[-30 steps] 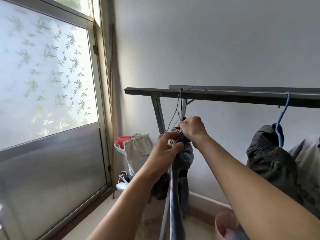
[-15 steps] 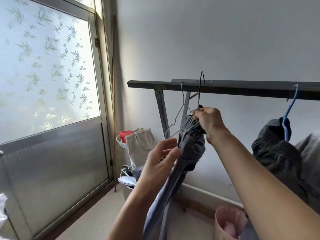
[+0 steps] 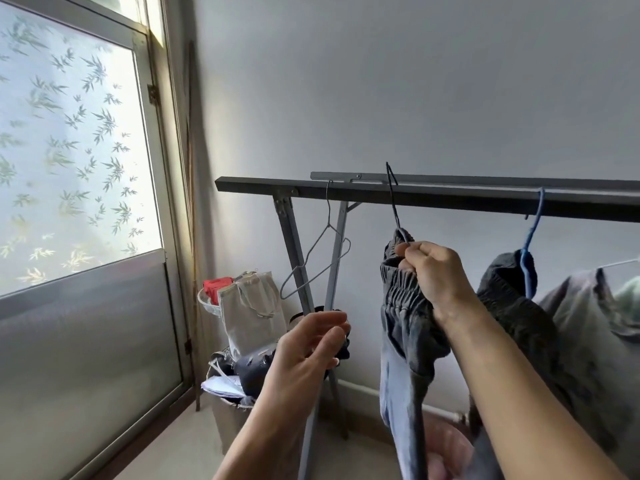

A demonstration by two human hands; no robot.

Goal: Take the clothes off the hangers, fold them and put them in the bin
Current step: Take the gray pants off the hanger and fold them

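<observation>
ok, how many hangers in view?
4: bare wire hanger left on rail; dark hanger in right hand; blue hanger beyond; white hanger at frame edge. More may be hidden.

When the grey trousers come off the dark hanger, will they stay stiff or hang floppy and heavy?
Probably floppy: below the right hand the trousers hang in limp folds. Likely fairly light, since that one hand holds them and the wire hanger up. The gathered waistband should give a secure grip, hardly slippery.
</observation>
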